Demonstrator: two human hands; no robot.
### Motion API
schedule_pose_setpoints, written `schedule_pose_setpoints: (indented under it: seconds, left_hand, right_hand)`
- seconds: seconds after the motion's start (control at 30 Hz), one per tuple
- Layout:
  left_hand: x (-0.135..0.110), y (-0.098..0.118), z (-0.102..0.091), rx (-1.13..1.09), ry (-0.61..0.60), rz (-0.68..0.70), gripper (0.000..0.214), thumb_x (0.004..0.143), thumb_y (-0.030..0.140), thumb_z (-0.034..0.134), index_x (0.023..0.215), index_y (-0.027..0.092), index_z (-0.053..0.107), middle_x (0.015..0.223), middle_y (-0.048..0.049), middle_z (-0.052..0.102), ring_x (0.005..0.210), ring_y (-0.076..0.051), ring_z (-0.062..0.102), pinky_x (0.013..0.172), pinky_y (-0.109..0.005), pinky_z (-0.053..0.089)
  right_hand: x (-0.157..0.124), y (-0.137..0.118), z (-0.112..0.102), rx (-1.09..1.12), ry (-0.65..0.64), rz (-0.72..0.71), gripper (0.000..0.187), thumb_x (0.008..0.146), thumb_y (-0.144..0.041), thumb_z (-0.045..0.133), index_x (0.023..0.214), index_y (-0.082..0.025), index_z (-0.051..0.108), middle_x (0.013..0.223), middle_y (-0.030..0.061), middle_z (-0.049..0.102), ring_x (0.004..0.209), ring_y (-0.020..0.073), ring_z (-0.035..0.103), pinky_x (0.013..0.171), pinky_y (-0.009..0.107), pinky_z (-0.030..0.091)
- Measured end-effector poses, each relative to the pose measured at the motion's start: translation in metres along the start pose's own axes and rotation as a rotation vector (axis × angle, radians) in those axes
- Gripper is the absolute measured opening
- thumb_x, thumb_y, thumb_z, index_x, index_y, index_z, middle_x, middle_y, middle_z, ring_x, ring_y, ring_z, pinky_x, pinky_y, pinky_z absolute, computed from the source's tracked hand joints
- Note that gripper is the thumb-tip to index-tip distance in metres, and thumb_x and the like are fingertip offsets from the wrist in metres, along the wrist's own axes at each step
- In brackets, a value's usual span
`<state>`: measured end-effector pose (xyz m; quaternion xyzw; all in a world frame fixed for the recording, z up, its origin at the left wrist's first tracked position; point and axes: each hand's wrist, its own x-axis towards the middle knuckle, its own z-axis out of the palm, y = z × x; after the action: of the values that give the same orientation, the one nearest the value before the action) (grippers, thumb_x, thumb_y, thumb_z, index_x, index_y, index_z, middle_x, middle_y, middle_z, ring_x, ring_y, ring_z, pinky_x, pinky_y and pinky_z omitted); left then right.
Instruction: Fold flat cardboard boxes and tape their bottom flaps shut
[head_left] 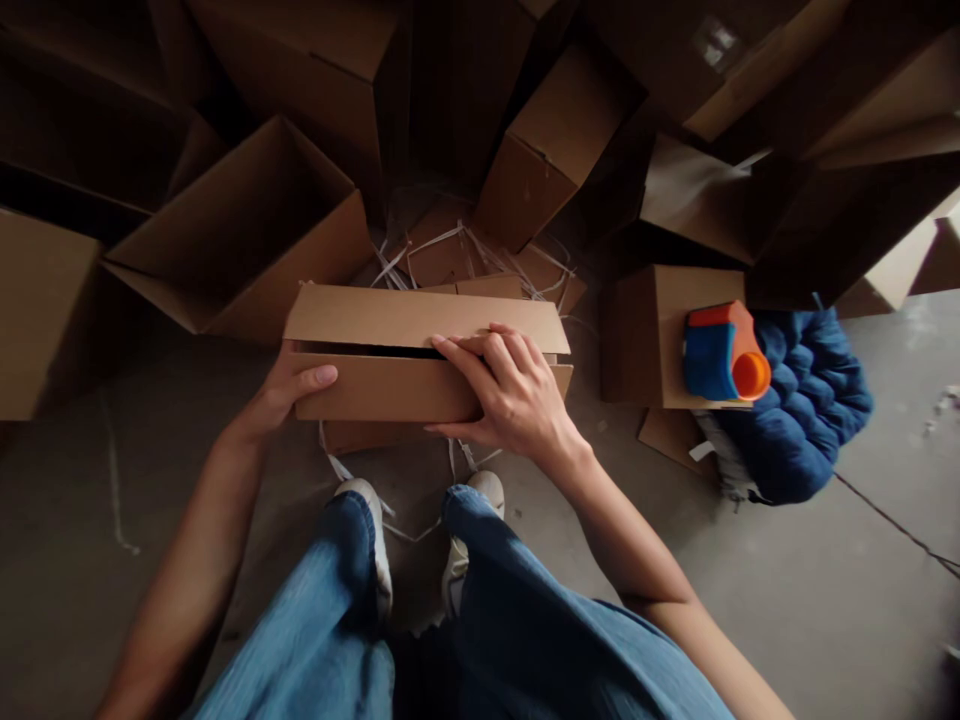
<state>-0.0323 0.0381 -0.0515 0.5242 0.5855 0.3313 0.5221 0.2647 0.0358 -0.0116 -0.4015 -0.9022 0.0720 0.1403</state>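
A long brown cardboard box (375, 388) is held up in front of me, above my shoes. Its two long flaps nearly meet, with a dark gap between them. My left hand (289, 388) grips the box's left end, thumb on the near side and the other fingers hidden behind it. Across the right part lies my right hand (514, 385), its fingertips on the flap edge by the gap and its thumb under the near side. What is inside the box does not show.
An open cardboard box (292, 250) tilts at the left, and a taller box (540, 160) leans behind. White strapping (390, 265) tangles over flattened cardboard. At right, an orange and blue tape dispenser (724, 350) sits on a box, beside a navy tufted cushion (810, 400).
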Motion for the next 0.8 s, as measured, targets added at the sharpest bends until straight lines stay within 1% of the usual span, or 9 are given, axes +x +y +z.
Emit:
schedule_pose_setpoints:
  seconds: [0.17, 0.27, 0.37, 0.43, 0.5, 0.57, 0.67, 0.73, 0.8]
  left_hand:
    - [0.000, 0.006, 0.002, 0.033, -0.017, 0.024, 0.072, 0.085, 0.069, 0.058, 0.146, 0.030, 0.053, 0.131, -0.0060, 0.069, 0.132, -0.029, 0.055, 0.110, -0.043, 0.047]
    - [0.000, 0.002, 0.000, 0.040, -0.035, 0.033, 0.073, 0.085, 0.070, 0.058, 0.147, 0.031, 0.052, 0.125, -0.0049, 0.072, 0.132, -0.029, 0.054, 0.114, -0.043, 0.042]
    - [0.000, -0.004, -0.003, 0.051, -0.029, 0.038, 0.079, 0.084, 0.072, 0.059, 0.152, 0.033, 0.047, 0.128, -0.0042, 0.071, 0.129, -0.030, 0.057, 0.111, -0.044, 0.046]
    - [0.000, -0.007, -0.004, 0.065, -0.020, 0.044, 0.082, 0.086, 0.073, 0.058, 0.156, 0.034, 0.041, 0.139, -0.0043, 0.066, 0.130, -0.031, 0.057, 0.108, -0.043, 0.049]
    - [0.000, -0.007, -0.005, 0.069, -0.017, 0.084, 0.080, 0.090, 0.072, 0.055, 0.159, 0.034, 0.036, 0.154, -0.0039, 0.055, 0.136, -0.032, 0.054, 0.112, -0.044, 0.047]
    - [0.000, -0.004, -0.004, 0.066, -0.003, 0.158, 0.078, 0.094, 0.068, 0.053, 0.161, 0.037, 0.031, 0.167, -0.0015, 0.040, 0.146, -0.032, 0.044, 0.120, -0.045, 0.039]
    - [0.001, 0.001, -0.004, 0.101, 0.045, 0.251, 0.080, 0.095, 0.065, 0.055, 0.164, 0.039, 0.025, 0.174, 0.0033, 0.022, 0.157, -0.031, 0.026, 0.127, -0.045, 0.026]
    - [0.001, 0.006, -0.005, 0.146, 0.065, 0.263, 0.081, 0.095, 0.065, 0.056, 0.164, 0.036, 0.025, 0.174, 0.0040, 0.020, 0.159, -0.030, 0.020, 0.129, -0.044, 0.020]
    - [0.001, 0.009, -0.005, 0.161, 0.071, 0.242, 0.081, 0.095, 0.064, 0.057, 0.163, 0.034, 0.028, 0.174, 0.0031, 0.024, 0.158, -0.029, 0.023, 0.129, -0.042, 0.018]
  right_hand:
    - [0.001, 0.001, -0.001, 0.018, -0.024, -0.008, 0.086, 0.088, -0.070, 0.062, 0.155, -0.019, 0.048, 0.128, 0.0153, 0.061, 0.122, 0.0363, 0.051, 0.112, 0.058, 0.041]
    - [0.002, 0.001, -0.001, 0.032, -0.032, -0.026, 0.083, 0.089, -0.069, 0.061, 0.154, -0.019, 0.049, 0.127, 0.0146, 0.062, 0.121, 0.0354, 0.053, 0.114, 0.059, 0.040]
    - [0.003, 0.001, -0.001, 0.037, -0.041, -0.027, 0.081, 0.091, -0.070, 0.058, 0.153, -0.019, 0.051, 0.126, 0.0144, 0.062, 0.121, 0.0350, 0.054, 0.115, 0.060, 0.039]
    - [0.003, 0.001, -0.001, 0.038, -0.044, -0.022, 0.081, 0.091, -0.071, 0.057, 0.153, -0.019, 0.051, 0.126, 0.0143, 0.062, 0.120, 0.0347, 0.055, 0.116, 0.060, 0.038]
    - [0.003, 0.001, 0.000, 0.038, -0.038, -0.019, 0.082, 0.091, -0.072, 0.057, 0.153, -0.019, 0.051, 0.125, 0.0143, 0.062, 0.120, 0.0346, 0.055, 0.115, 0.059, 0.039]
    - [0.002, 0.001, 0.000, 0.034, -0.028, -0.016, 0.082, 0.090, -0.072, 0.057, 0.153, -0.018, 0.051, 0.125, 0.0146, 0.062, 0.121, 0.0349, 0.054, 0.114, 0.058, 0.041]
    - [0.002, 0.001, -0.002, 0.030, -0.033, -0.009, 0.083, 0.089, -0.071, 0.059, 0.152, -0.018, 0.052, 0.124, 0.0154, 0.062, 0.120, 0.0356, 0.053, 0.110, 0.057, 0.044]
    - [0.003, 0.000, -0.002, 0.030, -0.045, -0.002, 0.083, 0.088, -0.070, 0.062, 0.152, -0.017, 0.051, 0.124, 0.0161, 0.062, 0.119, 0.0360, 0.052, 0.107, 0.056, 0.046]
    - [0.002, 0.000, -0.003, 0.030, -0.043, 0.001, 0.084, 0.088, -0.068, 0.064, 0.152, -0.017, 0.051, 0.125, 0.0167, 0.062, 0.119, 0.0363, 0.052, 0.106, 0.056, 0.046]
